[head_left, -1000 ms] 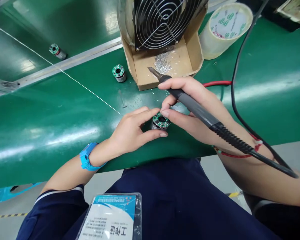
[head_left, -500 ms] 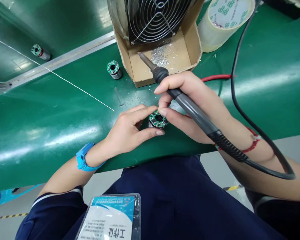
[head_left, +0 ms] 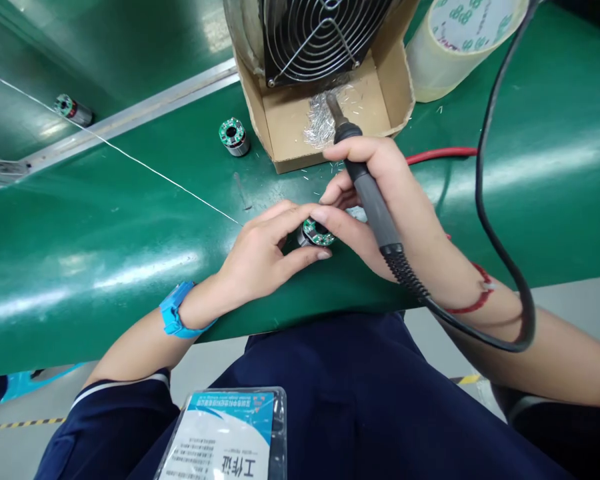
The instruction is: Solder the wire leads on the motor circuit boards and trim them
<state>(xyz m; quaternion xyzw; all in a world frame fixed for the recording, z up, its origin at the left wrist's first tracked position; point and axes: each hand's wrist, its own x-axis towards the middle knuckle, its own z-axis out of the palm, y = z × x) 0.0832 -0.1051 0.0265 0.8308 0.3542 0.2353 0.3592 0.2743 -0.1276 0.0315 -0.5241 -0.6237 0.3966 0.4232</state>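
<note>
My left hand (head_left: 263,250) is curled round a small metal motor with a round green circuit board (head_left: 325,238) on its top. Thumb and index finger sit on opposite sides of it. In my right hand (head_left: 403,193) lies a soldering iron (head_left: 375,205) with a grey handle, its tip pointing up and away from the motor, over the cardboard box. The right thumb and fingertips meet close to the board's far edge; whether they pinch anything is hidden. A thin pale wire (head_left: 165,177) runs from the far left to behind my left hand.
A fan with a wire guard (head_left: 325,43) stands in a cardboard box (head_left: 300,162) holding metal clippings (head_left: 320,123). A similar motor (head_left: 234,138) stands left of it, another (head_left: 73,110) lies beyond the metal rail. A tape roll (head_left: 445,73) and black cable (head_left: 480,167) are right.
The soldering iron has turned more upright, its tip swinging right. My right thumb has moved left over the board, near my left index fingertip. The left hand still holds the motor.
</note>
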